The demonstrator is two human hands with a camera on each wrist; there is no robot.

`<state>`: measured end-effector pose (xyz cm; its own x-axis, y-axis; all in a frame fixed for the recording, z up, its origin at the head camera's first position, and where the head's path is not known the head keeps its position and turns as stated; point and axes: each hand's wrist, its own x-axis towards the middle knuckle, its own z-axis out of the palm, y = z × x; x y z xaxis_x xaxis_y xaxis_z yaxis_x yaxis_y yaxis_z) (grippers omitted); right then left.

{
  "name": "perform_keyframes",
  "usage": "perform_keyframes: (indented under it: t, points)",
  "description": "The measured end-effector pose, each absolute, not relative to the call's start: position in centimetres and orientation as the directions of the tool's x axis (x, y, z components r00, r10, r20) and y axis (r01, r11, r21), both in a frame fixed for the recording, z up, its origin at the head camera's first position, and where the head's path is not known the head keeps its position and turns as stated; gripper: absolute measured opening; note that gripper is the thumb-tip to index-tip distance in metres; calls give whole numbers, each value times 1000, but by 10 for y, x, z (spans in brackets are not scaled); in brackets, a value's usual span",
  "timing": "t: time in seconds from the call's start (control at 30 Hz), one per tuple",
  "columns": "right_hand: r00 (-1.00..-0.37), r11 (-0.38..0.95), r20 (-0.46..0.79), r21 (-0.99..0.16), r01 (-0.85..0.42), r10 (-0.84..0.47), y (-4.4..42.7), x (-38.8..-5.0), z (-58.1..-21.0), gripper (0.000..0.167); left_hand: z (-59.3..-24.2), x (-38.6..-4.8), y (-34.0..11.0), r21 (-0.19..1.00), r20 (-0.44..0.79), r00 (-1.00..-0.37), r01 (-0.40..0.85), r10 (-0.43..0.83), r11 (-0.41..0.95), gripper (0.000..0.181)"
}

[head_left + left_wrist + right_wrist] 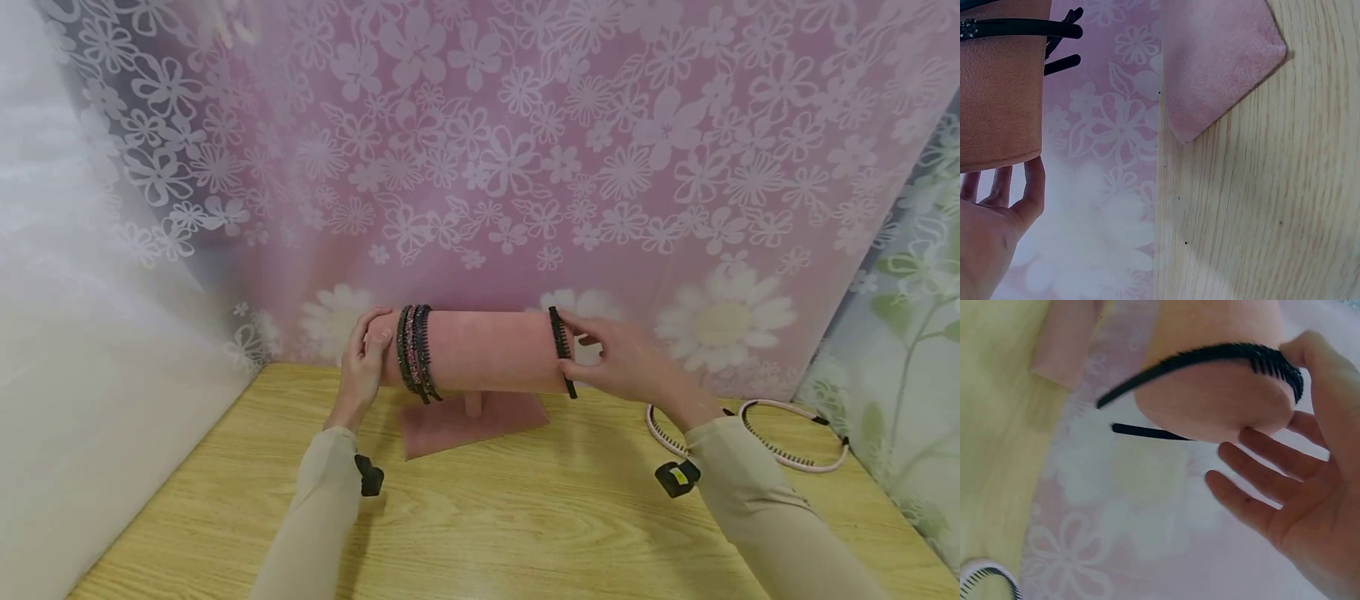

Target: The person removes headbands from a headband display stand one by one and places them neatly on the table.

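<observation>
A pink padded headband stand (487,350), a fabric roll on a short post and flat base, stands on the table. Several dark glittery headbands (415,354) sit side by side around its left part. My left hand (364,358) holds the roll's left end, thumb in front; in the left wrist view its fingers (1035,187) touch the end's rim. At the right end, a black toothed headband (561,350) goes over the roll. My right hand (618,354) pinches it by thumb and finger; the right wrist view shows its other fingers (1260,472) spread below, and the headband's (1210,355) free tips.
Two pale pink headbands (795,462) with dark teeth lie on the wooden table (480,533) at the right, one partly behind my right wrist. A pink floral curtain (487,167) hangs close behind the stand. White cloth (112,333) hangs at the left.
</observation>
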<state>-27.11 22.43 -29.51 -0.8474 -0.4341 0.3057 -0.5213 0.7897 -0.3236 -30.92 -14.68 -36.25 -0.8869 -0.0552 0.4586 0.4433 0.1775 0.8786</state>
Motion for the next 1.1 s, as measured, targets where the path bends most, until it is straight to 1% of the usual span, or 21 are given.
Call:
perform_keyframes:
  t: [0.17, 0.3, 0.43, 0.6, 0.73, 0.83, 1.1]
  points:
    - [-810, 679, 409, -450, -579, -420, 225, -265, -312, 72, -362, -309, -146, 879, 458, -887, 442, -60, 179, 40]
    - [-816, 618, 452, -540, -571, -360, 224, -258, -325, 72, -362, -308, -145, 880, 455, -888, 439, -61, 180, 40]
    - [-823, 587, 492, -589, -555, -285, 222, -250, -335, 64, -362, -308, -145, 879, 458, -887, 442, -57, 179, 40]
    - [-811, 570, 538, -601, -561, -230, 219, -243, -345, 49, -363, -309, -146, 878, 460, -885, 443, -64, 183, 40]
    - [-797, 558, 571, -604, -569, -194, 217, -243, -351, 40, -362, -308, -147, 891, 430, -900, 412, -68, 190, 40]
    - [-799, 564, 578, -608, -559, -168, 216, -241, -354, 37, -362, -308, -147, 895, 420, -905, 402, -66, 193, 40]
    - [-802, 579, 585, -615, -535, -119, 217, -236, -359, 33, -363, -308, -147, 884, 447, -893, 431, -58, 182, 40]
